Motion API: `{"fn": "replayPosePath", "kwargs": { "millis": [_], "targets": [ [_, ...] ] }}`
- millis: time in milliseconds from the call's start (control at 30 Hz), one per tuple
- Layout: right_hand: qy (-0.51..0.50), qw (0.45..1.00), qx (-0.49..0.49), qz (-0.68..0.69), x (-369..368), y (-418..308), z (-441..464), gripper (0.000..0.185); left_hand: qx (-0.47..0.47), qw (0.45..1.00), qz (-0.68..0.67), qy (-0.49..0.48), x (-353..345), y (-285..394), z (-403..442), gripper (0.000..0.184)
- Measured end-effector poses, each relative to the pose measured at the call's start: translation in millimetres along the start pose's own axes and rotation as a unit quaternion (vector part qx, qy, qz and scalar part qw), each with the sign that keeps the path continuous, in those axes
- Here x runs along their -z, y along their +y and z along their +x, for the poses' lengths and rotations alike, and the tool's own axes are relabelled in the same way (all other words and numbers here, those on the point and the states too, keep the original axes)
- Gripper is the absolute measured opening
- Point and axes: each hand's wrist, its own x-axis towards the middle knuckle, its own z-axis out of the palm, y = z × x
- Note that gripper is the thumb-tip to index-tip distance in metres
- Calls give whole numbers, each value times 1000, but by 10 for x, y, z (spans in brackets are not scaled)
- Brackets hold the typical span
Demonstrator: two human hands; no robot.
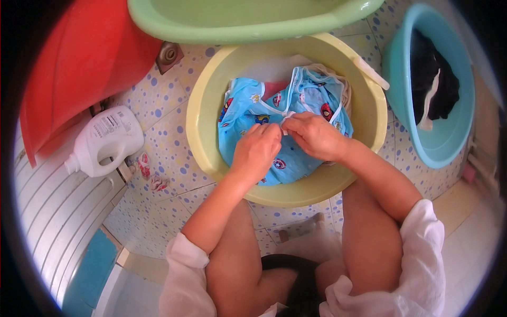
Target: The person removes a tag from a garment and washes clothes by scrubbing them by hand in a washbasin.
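Observation:
A light blue printed garment (296, 161) with white trim and cartoon superhero figures lies bunched in a yellow basin (211, 158). Over its middle, my left hand (257, 149) is closed with the fingers curled in, pinching the cloth at the white trim. My right hand (315, 136) is closed beside it, its fingertips gripping the same white trim. The two hands almost meet. My fingers partly hide the pinched bit. Behind the garment, beige cloth (346, 95) and some pinkish fabric show, with cloudy water at the back of the basin.
A green tub (253, 33) stands beyond the yellow basin. To the right, a blue basin (441, 148) holds dark cloth (430, 79) with a white strip. A white detergent bottle (108, 138) lies at left, near a red plastic tub (90, 58) and a floor drain (169, 54).

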Motion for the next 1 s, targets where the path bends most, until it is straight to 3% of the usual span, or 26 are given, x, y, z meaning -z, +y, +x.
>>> {"fn": "replayPosePath", "kwargs": {
  "millis": [67,133,233,300,467,600,667,700,767,833,867,933,1000],
  "targets": [
    [9,999,14,44,-11,1,6,10,5,1000,-23,-18,-7,-3,-11,12],
    [8,998,6,59,-34,2,5,10,45,997,-56,35,-26,22,-5,14],
    [12,998,-2,60,-35,4,-8,8,12,984,-141,107,-14,120,48,22],
    [16,999,-2,50,-33,-13,-11,8,0,985,-149,84,5,133,37,23],
    [-61,981,-106,151,43,-73,6,11,9,983,-183,17,-28,-57,24,19],
    [-77,980,-111,145,135,-116,33,9,-37,993,-113,7,28,-58,30,11],
    [-117,927,-201,294,158,-132,38,7,-45,994,-99,5,31,-57,34,10],
    [-117,927,-201,294,126,-139,30,7,-6,987,-158,18,23,-62,34,9],
    [24,971,-57,232,36,-173,26,6,33,975,-217,31,5,-59,34,11],
    [25,976,-54,209,45,-199,36,6,160,888,-429,36,-26,-28,30,13],
    [27,981,-51,186,57,-217,42,6,160,888,-429,36,-27,-25,28,13],
    [5,978,-72,198,95,-233,50,6,265,709,-653,13,-17,-16,36,13],
    [-18,973,-93,209,122,-232,52,7,269,687,-674,8,4,-18,28,12]
  ]
}}
